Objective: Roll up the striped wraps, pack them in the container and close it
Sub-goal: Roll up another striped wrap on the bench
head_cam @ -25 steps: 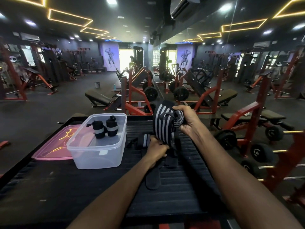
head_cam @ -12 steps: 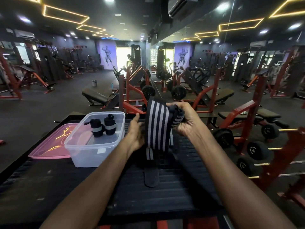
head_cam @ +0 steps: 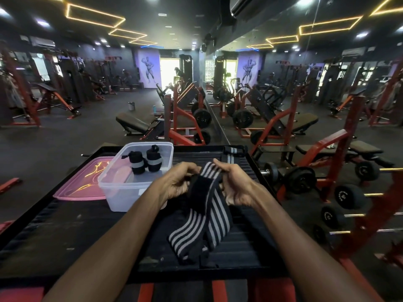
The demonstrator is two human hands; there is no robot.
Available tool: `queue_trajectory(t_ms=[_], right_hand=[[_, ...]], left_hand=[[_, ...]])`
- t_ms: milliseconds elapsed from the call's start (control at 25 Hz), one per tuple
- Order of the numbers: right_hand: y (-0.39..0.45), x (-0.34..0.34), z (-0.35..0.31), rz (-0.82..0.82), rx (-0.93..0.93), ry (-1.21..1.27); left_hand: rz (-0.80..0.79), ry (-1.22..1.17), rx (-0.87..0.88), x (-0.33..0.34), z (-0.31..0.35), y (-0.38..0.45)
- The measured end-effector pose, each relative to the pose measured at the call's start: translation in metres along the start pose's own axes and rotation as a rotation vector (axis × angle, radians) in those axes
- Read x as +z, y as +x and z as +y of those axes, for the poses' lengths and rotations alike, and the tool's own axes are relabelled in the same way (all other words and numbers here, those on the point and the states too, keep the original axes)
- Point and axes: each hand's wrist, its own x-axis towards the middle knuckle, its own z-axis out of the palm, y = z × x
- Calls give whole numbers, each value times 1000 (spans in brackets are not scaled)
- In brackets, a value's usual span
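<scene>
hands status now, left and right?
Left hand: pinching the top edge of the striped wrap.
Right hand: gripping the same wrap.

The room is a dim gym with a dark floor (head_cam: 65, 138) and a black ceiling that carries yellow light frames (head_cam: 96, 17). Red and black weight machines (head_cam: 187, 118) stand around. A wall mirror (head_cam: 305, 83) fills the right side, and a bright window (head_cam: 168, 70) glows far behind.
</scene>
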Motion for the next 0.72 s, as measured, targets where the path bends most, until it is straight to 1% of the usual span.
queue_trajectory(t_ms=[120, 240, 280, 400, 440, 480, 560, 640, 720], right_hand=[[14, -10, 13, 175, 42, -58], [20, -8, 24, 276, -13, -12], [21, -7, 25, 346, -45, -90], [22, -8, 23, 590, -165, -525], [20, -8, 22, 647, -214, -594], [18, -9, 21, 687, -274, -611], [15, -8, 17, 749, -371, -574], [15, -10, 14, 808, -449, -465], [12, -16, 10, 795, -531, -251]], left_hand=[[-30, 200, 60, 8, -8, -10], [9, 315, 90, 15, -12, -12], [24, 364, 109, 15, -15, -11], [37, 474, 198, 14, -24, -7], [45, 493, 225, 14, -26, -6], [59, 505, 249, 15, -26, -6], [104, 560, 316, 14, -26, -1], [160, 803, 409, 9, -26, 5], [178, 1052, 429, 1, -29, 8]])
